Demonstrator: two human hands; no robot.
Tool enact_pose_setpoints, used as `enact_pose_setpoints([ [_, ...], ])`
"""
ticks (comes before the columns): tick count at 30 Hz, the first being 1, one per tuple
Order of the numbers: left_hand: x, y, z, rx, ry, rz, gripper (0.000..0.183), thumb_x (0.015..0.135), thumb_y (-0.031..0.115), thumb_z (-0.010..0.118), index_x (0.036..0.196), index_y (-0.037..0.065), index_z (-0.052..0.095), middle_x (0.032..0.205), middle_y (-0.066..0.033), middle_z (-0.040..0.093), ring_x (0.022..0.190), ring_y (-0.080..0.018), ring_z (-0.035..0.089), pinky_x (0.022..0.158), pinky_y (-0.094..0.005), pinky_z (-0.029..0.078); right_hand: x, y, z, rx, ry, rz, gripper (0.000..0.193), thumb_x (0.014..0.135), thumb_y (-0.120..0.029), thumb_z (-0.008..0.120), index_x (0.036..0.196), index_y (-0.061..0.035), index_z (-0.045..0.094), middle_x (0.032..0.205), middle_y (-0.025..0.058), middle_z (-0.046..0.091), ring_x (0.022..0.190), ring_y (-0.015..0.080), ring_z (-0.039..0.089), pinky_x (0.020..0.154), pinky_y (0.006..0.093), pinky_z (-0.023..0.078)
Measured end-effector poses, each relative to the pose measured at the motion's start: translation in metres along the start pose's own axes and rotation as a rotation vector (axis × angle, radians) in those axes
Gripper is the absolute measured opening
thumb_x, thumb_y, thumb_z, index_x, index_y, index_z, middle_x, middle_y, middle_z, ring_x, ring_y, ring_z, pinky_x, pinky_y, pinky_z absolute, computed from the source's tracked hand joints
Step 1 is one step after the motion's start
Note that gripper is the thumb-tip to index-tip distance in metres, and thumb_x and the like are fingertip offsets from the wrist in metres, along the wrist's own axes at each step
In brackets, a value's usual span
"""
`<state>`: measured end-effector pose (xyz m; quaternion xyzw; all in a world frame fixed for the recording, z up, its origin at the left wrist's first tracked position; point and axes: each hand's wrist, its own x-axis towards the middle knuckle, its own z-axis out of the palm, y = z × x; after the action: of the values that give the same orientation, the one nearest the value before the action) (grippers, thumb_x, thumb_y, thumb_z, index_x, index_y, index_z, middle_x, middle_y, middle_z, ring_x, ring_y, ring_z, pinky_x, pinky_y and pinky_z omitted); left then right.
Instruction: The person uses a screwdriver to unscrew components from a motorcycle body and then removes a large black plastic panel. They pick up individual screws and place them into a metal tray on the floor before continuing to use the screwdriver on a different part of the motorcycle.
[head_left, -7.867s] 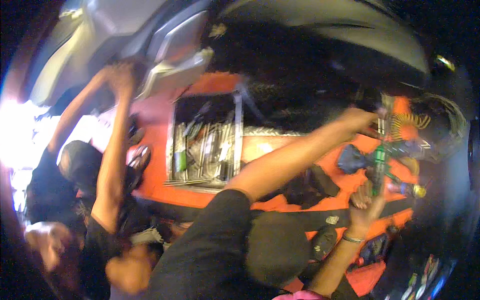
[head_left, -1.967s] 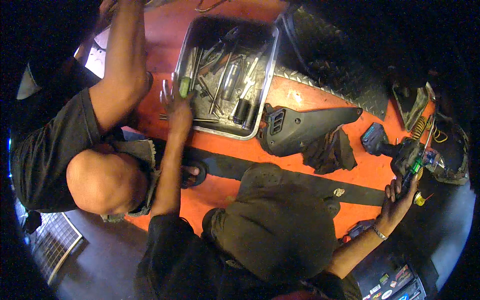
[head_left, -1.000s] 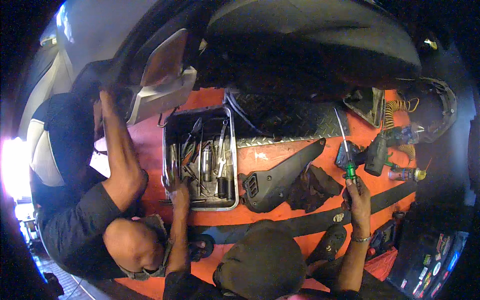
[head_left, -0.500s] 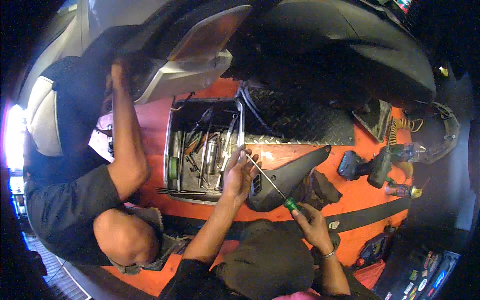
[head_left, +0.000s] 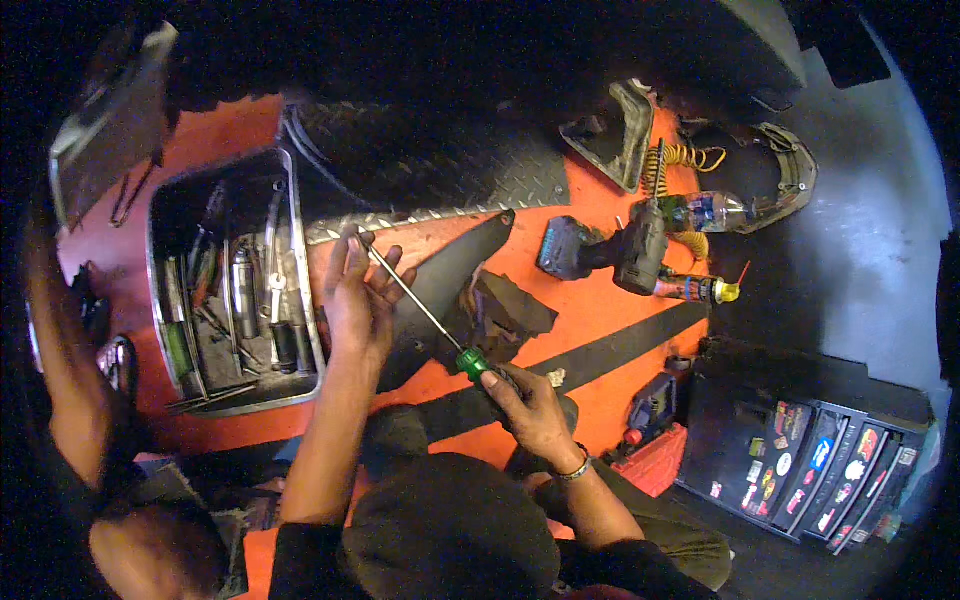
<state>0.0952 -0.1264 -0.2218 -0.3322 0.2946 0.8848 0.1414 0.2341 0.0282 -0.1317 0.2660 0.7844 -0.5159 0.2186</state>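
Note:
My right hand (head_left: 537, 412) is closed round the green handle of a screwdriver (head_left: 420, 308), its long metal shaft slanting up and left. At the far end of the shaft, the thumb and fingertips of my left hand (head_left: 358, 305) pinch the tip, while the other fingers are loosely bent. Whether a small part is also between those fingertips is too small to tell. Under the shaft lies a dark curved plastic panel (head_left: 455, 260) on the orange floor. Left of my left hand stands a metal-rimmed tray (head_left: 312, 345) holding sockets, wrenches and other tools.
Another person's bare arm (head_left: 75, 390) is at the left edge. A cordless impact driver (head_left: 640, 245), a spray can (head_left: 690, 288), a clear bottle (head_left: 710, 212) and a yellow coiled hose (head_left: 690, 155) lie to the right. A black drawer cabinet (head_left: 740, 420) stands lower right, a black diamond-plate sheet (head_left: 430, 165) beyond.
My view has turned to the right, so the tray, panel and hands sit farther left in it, and the drawer cabinet shows more. Both hands keep their hold on the screwdriver.

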Motion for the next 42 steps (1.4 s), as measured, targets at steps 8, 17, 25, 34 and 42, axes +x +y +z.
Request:
enact_pose_setpoints([
  [8,0.009,-0.016,0.020,0.099,-0.141,-0.108,0.039,0.096,0.031,0.049,0.127,0.007,0.045,0.119,-0.0051,0.048,0.103,-0.0269,0.057,0.083,-0.0468,0.053,0.007,0.018,-0.010,-0.306,0.185,-0.068,0.035,0.088,-0.026,0.063,0.106,0.0038,0.060,0.072,0.0148,0.063,0.060,0.0189,0.058,0.057,0.0308,0.045],
  [17,0.015,-0.007,0.118,-0.008,-0.649,-0.181,0.046,0.092,0.030,0.056,0.127,0.004,0.042,0.114,-0.0092,0.057,0.094,-0.0276,0.062,0.081,-0.0456,0.055,0.000,0.009,-0.032,0.183,0.370,-0.172,0.052,0.092,-0.045,0.050,0.120,-0.0010,0.046,0.065,0.0023,0.046,0.048,0.0085,0.039,0.042,0.0232,0.031],
  [25,0.002,0.009,0.195,-0.109,-0.732,-0.308,0.025,0.084,0.013,0.058,0.099,-0.007,0.062,0.088,-0.0184,0.067,0.082,-0.0236,0.068,0.062,-0.0346,0.056,0.012,-0.047,-0.024,0.245,0.630,-0.385,0.052,0.094,-0.047,0.042,0.127,-0.0068,0.040,0.061,0.0042,0.042,0.042,0.0093,0.034,0.035,0.0221,0.028],
  [34,0.018,-0.006,0.213,-0.058,-0.808,0.269,0.023,0.086,0.006,0.045,0.100,-0.005,0.059,0.097,-0.0138,0.065,0.079,-0.0307,0.067,0.065,-0.0440,0.059,0.025,-0.078,-0.036,0.237,0.726,-0.336,0.050,0.094,-0.045,0.045,0.113,0.0008,0.048,0.063,0.0036,0.045,0.043,0.0085,0.040,0.034,0.0208,0.030],
  [42,0.018,-0.011,0.212,-0.025,-0.732,0.246,0.026,0.083,0.017,0.053,0.102,0.005,0.066,0.093,-0.0201,0.067,0.087,-0.0342,0.065,0.074,-0.0390,0.052,0.012,-0.086,-0.043,0.247,0.648,-0.287,0.048,0.095,-0.044,0.043,0.112,-0.0002,0.048,0.065,0.0037,0.046,0.043,0.0084,0.039,0.033,0.0213,0.030],
])
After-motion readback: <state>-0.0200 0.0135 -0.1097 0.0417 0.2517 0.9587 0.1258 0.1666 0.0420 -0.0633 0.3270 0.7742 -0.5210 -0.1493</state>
